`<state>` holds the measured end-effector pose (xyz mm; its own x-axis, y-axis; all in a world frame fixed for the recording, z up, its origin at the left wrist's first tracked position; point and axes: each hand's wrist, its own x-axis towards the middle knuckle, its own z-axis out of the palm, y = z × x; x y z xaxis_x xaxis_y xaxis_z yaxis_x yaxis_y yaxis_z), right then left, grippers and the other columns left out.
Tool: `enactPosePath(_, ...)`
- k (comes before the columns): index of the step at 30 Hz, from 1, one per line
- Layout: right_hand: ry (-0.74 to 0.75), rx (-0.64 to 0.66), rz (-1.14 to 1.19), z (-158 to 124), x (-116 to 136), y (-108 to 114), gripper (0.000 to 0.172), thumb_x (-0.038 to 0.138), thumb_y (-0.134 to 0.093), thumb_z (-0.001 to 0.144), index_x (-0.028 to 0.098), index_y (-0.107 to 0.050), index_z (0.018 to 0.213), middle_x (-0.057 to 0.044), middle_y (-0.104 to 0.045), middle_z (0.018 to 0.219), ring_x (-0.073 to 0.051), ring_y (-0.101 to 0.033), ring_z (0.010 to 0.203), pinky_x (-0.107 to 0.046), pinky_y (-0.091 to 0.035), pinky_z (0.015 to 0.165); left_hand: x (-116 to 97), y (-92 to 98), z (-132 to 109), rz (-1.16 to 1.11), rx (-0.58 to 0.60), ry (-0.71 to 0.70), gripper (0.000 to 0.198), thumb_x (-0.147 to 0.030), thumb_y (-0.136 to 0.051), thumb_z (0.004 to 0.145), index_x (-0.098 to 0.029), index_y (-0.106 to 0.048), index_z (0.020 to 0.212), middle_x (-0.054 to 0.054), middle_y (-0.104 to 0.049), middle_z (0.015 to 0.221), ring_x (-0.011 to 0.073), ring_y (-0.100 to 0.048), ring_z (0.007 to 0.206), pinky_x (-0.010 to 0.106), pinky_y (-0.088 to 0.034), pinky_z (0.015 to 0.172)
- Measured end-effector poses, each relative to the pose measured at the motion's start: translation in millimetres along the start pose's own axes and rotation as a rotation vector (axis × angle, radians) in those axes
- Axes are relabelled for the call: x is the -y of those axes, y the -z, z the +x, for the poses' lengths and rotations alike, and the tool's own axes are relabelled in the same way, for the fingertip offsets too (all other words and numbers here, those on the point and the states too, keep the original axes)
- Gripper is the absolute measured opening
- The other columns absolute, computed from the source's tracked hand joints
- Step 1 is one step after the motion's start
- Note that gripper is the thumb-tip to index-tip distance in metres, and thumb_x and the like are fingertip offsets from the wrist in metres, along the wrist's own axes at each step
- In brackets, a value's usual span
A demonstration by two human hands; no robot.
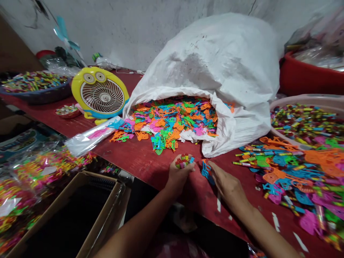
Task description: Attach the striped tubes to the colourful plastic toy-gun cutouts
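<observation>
My left hand (177, 175) is closed around a bunch of small coloured tubes (184, 161), red, yellow and blue at their ends, above the front of the red table (150, 168). Just to its right, my right hand (227, 181) holds a blue plastic piece (206, 170) at its fingertips; the two hands are apart. Beyond them, a big white sack (228, 61) lies with its mouth towards me, and orange, blue, green and pink plastic pieces (172, 118) spill from it onto the table.
A yellow fan (103, 95) and clear plastic bags (90, 138) stand left of the sack. An open cardboard box (107, 208) is at lower left. Plastic pieces with tubes (292, 175) lie at right, before a pink basin (309, 98) and a red tub (303, 77).
</observation>
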<state>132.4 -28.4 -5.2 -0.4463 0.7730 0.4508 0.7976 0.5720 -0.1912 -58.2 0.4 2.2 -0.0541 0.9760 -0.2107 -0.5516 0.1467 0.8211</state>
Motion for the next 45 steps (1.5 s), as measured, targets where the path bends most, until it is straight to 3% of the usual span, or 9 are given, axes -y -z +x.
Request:
enactPosePath(4, -0.076, 0.092, -0.004, 1, 6, -3, 0.042, 0.026, -0.040, 0.100, 0.015, -0.047, 0.139, -0.016, -0.070, 0.113, -0.026, -0.071, 0.096, -0.038, -0.058, 0.077, -1, 0.2, 0, 0.002, 0.026, -0.017, 0.030, -0.023, -0.081, 0.063, -0.014, -0.063, 0.084, -0.001, -0.063, 0.069, 0.0081, -0.055, 0.058, 0.022, -0.044, 0.060)
enactPosePath(7, -0.207, 0.086, 0.106, 3, 13, -1, 0.032, 0.033, -0.044, 0.098, 0.016, -0.059, 0.120, -0.013, -0.071, 0.098, -0.025, -0.071, 0.083, -0.036, -0.056, 0.071, 2, 1.4, 1, 0.025, 0.035, -0.027, 0.029, -0.023, -0.081, 0.065, -0.014, -0.064, 0.087, -0.001, -0.063, 0.071, 0.0082, -0.055, 0.059, 0.022, -0.044, 0.060)
enactPosePath(10, -0.495, 0.014, 0.426, 8, 19, 9, 0.026, 0.044, -0.051, 0.094, 0.019, -0.060, 0.091, -0.002, -0.062, 0.069, -0.018, -0.062, 0.058, -0.028, -0.050, 0.054, 9, 0.9, -2, 0.036, 0.058, -0.044, 0.030, -0.025, -0.081, 0.066, -0.015, -0.064, 0.089, -0.001, -0.063, 0.072, 0.0089, -0.055, 0.061, 0.022, -0.044, 0.061)
enactPosePath(12, -0.707, -0.050, 0.679, 12, 26, 18, 0.030, 0.050, -0.057, 0.091, 0.020, -0.056, 0.085, 0.004, -0.052, 0.058, -0.013, -0.053, 0.048, -0.023, -0.043, 0.045, 13, -1.5, -5, 0.041, 0.101, -0.059, 0.029, -0.026, -0.080, 0.067, -0.015, -0.064, 0.089, -0.002, -0.062, 0.072, 0.0092, -0.054, 0.061, 0.022, -0.043, 0.061)
enactPosePath(14, -0.813, -0.116, 0.843, 15, 34, 26, 0.032, 0.051, -0.061, 0.088, 0.020, -0.056, 0.086, 0.005, -0.050, 0.058, -0.011, -0.048, 0.046, -0.021, -0.039, 0.043, 15, -5.0, -9, 0.045, 0.119, -0.071, 0.026, -0.024, -0.079, 0.068, -0.015, -0.063, 0.086, -0.002, -0.060, 0.071, 0.0084, -0.052, 0.061, 0.021, -0.042, 0.061)
enactPosePath(19, -0.856, -0.246, 0.883, 17, 49, 29, 0.031, 0.049, -0.065, 0.086, 0.020, -0.059, 0.090, 0.004, -0.054, 0.065, -0.010, -0.048, 0.049, -0.020, -0.040, 0.045, 13, -12.3, -16, 0.062, 0.093, -0.076, 0.023, -0.022, -0.077, 0.067, -0.015, -0.061, 0.083, -0.003, -0.059, 0.071, 0.0075, -0.049, 0.061, 0.020, -0.040, 0.060)
enactPosePath(29, -0.849, -0.253, 0.860, 25, 54, 19, 0.030, 0.050, -0.064, 0.086, 0.021, -0.057, 0.084, 0.004, -0.055, 0.058, -0.011, -0.050, 0.048, -0.021, -0.040, 0.044, 14, -12.4, -14, 0.160, 0.132, -0.114, 0.020, -0.018, -0.074, 0.067, -0.015, -0.063, 0.084, -0.001, -0.062, 0.074, 0.0095, -0.053, 0.064, 0.021, -0.043, 0.063)
enactPosePath(38, -0.835, -0.340, 0.743, 27, 61, 10, 0.030, 0.049, -0.061, 0.088, 0.022, -0.053, 0.081, 0.004, -0.055, 0.059, -0.011, -0.051, 0.046, -0.021, -0.041, 0.043, 20, -10.0, -15, 0.247, 0.111, -0.175, 0.016, -0.017, -0.071, 0.070, -0.015, -0.061, 0.082, -0.001, -0.061, 0.074, 0.0102, -0.053, 0.063, 0.022, -0.044, 0.060)
enactPosePath(45, -0.806, -0.266, 0.625, 27, 63, 12, 0.031, 0.050, -0.056, 0.090, 0.022, -0.050, 0.078, 0.005, -0.053, 0.056, -0.012, -0.052, 0.045, -0.022, -0.041, 0.044, 24, -6.4, -13, 0.286, 0.100, -0.220, 0.014, -0.016, -0.070, 0.072, -0.016, -0.059, 0.081, -0.001, -0.060, 0.072, 0.0104, -0.052, 0.062, 0.022, -0.043, 0.059)
